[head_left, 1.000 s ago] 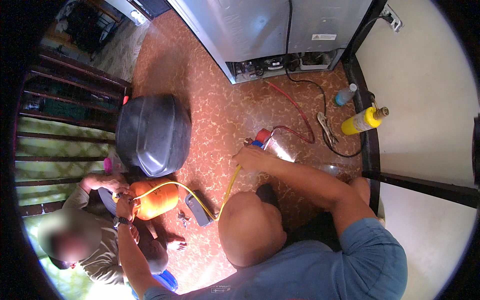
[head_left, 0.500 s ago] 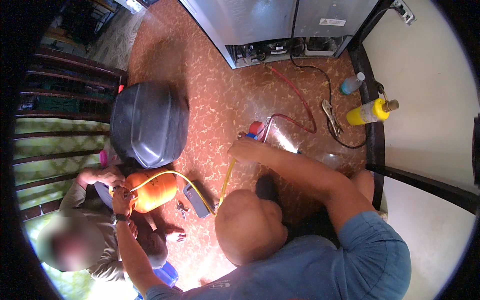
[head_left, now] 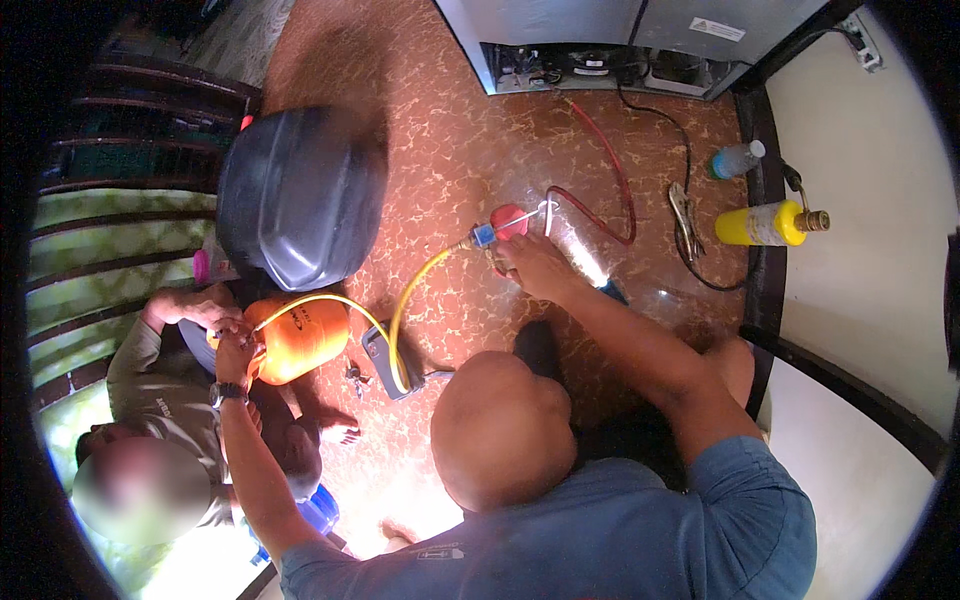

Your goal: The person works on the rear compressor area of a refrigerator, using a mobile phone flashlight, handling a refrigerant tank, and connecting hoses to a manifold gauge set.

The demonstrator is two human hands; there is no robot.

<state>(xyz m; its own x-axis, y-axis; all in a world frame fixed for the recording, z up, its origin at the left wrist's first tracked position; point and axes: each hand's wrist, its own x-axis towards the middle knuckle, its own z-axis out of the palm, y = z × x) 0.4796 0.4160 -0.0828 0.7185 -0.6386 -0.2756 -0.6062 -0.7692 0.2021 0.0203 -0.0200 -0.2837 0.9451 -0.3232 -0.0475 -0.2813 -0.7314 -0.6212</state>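
My left hand (head_left: pixel 236 352), with a watch on its wrist, is closed at the top of an orange gas cylinder (head_left: pixel 315 345), where its fingers partly hide the valve. Another person's hand (head_left: pixel 196 303) is right beside it on the same end. A yellow hose (head_left: pixel 412 285) loops from the cylinder to a blue fitting (head_left: pixel 483 236) on a red-rimmed gauge (head_left: pixel 509 220). My right hand (head_left: pixel 538 268) grips the lower side of this gauge, fingertips curled and partly hidden. A red hose (head_left: pixel 590 214) runs from the gauge toward the refrigerator's open lower back (head_left: pixel 600 72).
A large black case (head_left: pixel 300 200) stands left. A dark phone-like box (head_left: pixel 382 362) and small keys (head_left: pixel 354 378) lie beside the cylinder. Locking pliers (head_left: pixel 683 215), a clear bottle (head_left: pixel 737 160) and a yellow canister (head_left: pixel 765 224) are by the right wall, near a black cord (head_left: pixel 686 150).
My right hand has moved off the blue fitting to the gauge's lower side, uncovering fitting and gauge. My left hand stays at the cylinder's valve end. The whole view has shifted slightly.
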